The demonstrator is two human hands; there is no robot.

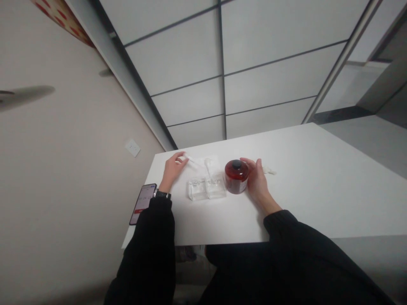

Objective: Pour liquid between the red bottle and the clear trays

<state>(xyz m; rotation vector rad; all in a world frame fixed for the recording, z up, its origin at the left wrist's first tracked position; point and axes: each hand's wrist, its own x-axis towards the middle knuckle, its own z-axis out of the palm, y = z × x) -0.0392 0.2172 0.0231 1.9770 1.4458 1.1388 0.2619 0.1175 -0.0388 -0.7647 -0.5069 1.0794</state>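
My left hand (175, 167) is closed in a pinch on a slim white stick-like thing (191, 160), too blurred to name. My right hand (258, 182) cups the right side of a dark red bottle (235, 178) with a black cap (237, 164) and a pale label. The bottle stands upright on the white table. Just left of it sits a clear plastic box (207, 189) with two compartments. A white-topped thing with a thin stem (208, 166) slants down at the box's back edge; whether its lower end is inside I cannot tell.
A phone (143, 204) with a lit screen lies at the left edge of the white table (219, 224), beside my left wrist. A small whitish thing (269, 170) lies behind my right hand. Panelled sliding doors (197, 63) stand behind the table, a wall (79, 169) to the left.
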